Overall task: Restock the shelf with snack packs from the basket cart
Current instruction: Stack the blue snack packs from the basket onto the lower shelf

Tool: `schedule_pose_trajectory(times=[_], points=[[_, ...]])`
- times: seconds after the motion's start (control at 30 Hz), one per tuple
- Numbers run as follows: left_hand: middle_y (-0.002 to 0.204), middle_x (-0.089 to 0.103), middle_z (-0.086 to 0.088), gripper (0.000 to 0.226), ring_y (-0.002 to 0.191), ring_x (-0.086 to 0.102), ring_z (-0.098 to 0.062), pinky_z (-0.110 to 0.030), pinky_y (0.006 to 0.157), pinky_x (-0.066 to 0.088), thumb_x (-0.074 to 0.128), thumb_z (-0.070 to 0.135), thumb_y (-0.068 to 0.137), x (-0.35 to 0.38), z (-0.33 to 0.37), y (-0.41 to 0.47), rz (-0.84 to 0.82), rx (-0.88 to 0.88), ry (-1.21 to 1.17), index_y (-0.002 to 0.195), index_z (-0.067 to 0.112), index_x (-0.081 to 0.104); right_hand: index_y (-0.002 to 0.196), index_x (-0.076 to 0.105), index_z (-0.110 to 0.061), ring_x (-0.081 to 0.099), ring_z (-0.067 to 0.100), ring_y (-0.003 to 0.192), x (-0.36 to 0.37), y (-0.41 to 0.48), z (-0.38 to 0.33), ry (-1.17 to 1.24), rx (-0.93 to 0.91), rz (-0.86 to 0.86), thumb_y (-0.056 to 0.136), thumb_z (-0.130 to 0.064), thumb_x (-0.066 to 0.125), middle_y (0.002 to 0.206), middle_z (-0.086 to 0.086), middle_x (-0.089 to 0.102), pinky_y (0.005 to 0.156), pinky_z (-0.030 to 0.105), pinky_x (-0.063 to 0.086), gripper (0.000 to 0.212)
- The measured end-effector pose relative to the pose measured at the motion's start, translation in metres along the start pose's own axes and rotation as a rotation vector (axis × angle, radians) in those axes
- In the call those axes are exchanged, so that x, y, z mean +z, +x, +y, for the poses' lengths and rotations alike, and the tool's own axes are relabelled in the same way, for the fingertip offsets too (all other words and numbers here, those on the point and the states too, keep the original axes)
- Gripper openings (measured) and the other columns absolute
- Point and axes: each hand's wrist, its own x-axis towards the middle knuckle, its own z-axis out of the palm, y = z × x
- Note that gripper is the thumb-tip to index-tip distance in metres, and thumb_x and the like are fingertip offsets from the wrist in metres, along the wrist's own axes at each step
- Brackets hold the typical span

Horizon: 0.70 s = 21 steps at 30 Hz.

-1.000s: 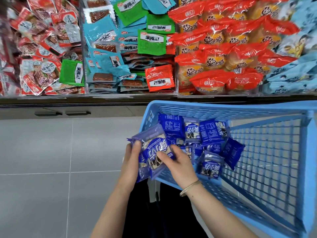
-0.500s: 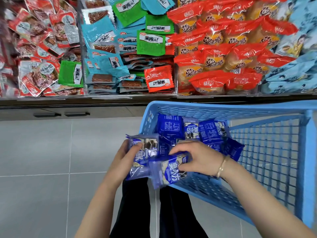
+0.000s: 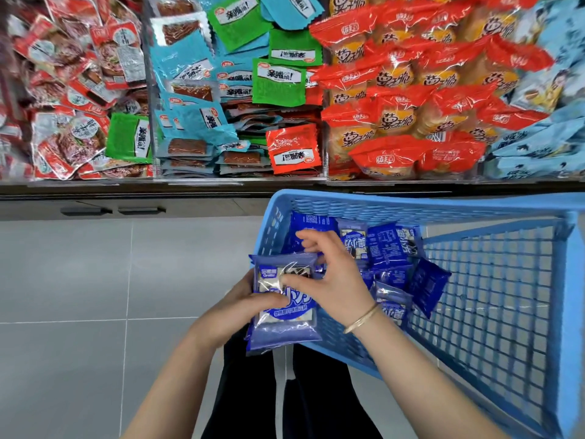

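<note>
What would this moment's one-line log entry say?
stage: gathering | left hand: grips blue pack stack | right hand: over loose packs in basket, grip unclear | shelf: untouched

Your left grip (image 3: 235,312) holds a stack of blue snack packs (image 3: 285,331), thumb laid across the top pack's face; the fingers underneath are hidden. Your right grip (image 3: 332,280) sits just right of it, thumb resting on that same top pack, fingers spread loose over the loose packs (image 3: 387,248) beyond. There is a gold bangle (image 3: 361,318) on that wrist. The stack hangs over the near left corner of the blue basket cart (image 3: 411,205), which extends right of both grips. Beyond the grips is the shelf (image 3: 221,188): red packs (image 3: 79,90) far left, teal and green packs (image 3: 278,83) ahead, red-and-orange bags (image 3: 395,122) ahead of the right grip. Grey tiled floor (image 3: 79,280) lies left of the left grip.
</note>
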Motion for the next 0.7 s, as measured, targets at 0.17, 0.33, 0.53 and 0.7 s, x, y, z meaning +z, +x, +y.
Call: schedule_pose_trajectory(times=[0.17,0.33,0.53,0.7], points=[[0.103,0.074,-0.006,0.060,0.091,0.071,-0.019,-0.019,0.067,0.054,0.074,0.004,0.066,-0.009,-0.008,-0.007,0.227,0.056,-0.037,0.123,0.009,0.054,0.113,0.058,-0.014,0.060,0.016,0.091,0.008,0.019,0.063,0.753,0.751,0.310,0.092,-0.028,0.055,0.102,0.003,0.061,0.076,0.026,0.050,0.025],[0.103,0.074,-0.008,0.055,0.095,0.071,-0.024,-0.020,0.069,0.054,0.069,0.017,0.063,-0.023,-0.019,-0.003,0.300,0.059,-0.127,0.117,0.011,0.061,0.080,0.054,-0.014,0.050,0.014,0.048,0.001,0.036,0.131,0.982,1.223,0.541,0.097,-0.030,0.048,0.046,0.005,0.053,0.060,0.029,0.056,0.024],[0.110,0.072,-0.009,0.056,0.101,0.069,-0.026,-0.022,0.074,0.055,0.074,0.024,0.066,-0.027,-0.026,0.000,0.288,0.066,-0.131,0.120,0.015,0.062,0.091,0.052,-0.016,0.052,0.014,0.053,0.000,0.076,0.153,1.154,1.301,0.629,0.089,-0.041,0.057,0.068,0.000,0.059,0.030,0.016,0.043,0.026],[0.108,0.071,-0.015,0.046,0.097,0.069,-0.026,-0.026,0.076,0.055,0.067,0.008,0.075,-0.006,-0.015,-0.012,0.348,0.067,-0.168,0.121,0.005,0.058,0.072,0.051,-0.011,0.052,0.013,0.052,-0.019,0.057,0.120,1.108,1.278,0.598,0.089,-0.041,0.054,0.047,0.005,0.058,0.035,0.019,0.046,0.035]])
